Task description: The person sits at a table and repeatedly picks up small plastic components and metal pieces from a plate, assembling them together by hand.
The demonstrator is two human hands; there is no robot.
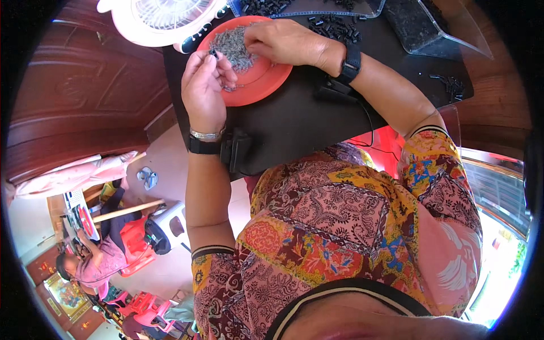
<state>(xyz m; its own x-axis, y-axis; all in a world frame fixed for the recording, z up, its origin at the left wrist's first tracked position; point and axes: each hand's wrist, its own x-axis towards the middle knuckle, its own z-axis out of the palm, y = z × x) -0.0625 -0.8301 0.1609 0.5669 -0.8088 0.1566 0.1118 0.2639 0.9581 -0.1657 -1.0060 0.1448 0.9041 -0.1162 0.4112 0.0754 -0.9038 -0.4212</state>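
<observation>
A round red plate (263, 85) on the dark table holds a heap of small grey metal pieces (229, 42). My left hand (205, 85) is over the plate's left edge, its thumb and fingers pinching a small black plastic part (213, 52). At the heap's right side, my right hand (286, 42) reaches in with its fingers closed together at the pieces. What those fingertips hold, if anything, is too small and hidden to make out. Both wrists wear black bands.
A pink-and-white fan (164, 20) stands beyond the plate. Small black parts (337, 29) lie in a pile right of it, near a clear bin (419, 34). More black parts (450, 85) lie at the table's right. Another person (102, 255) sits at a table far left.
</observation>
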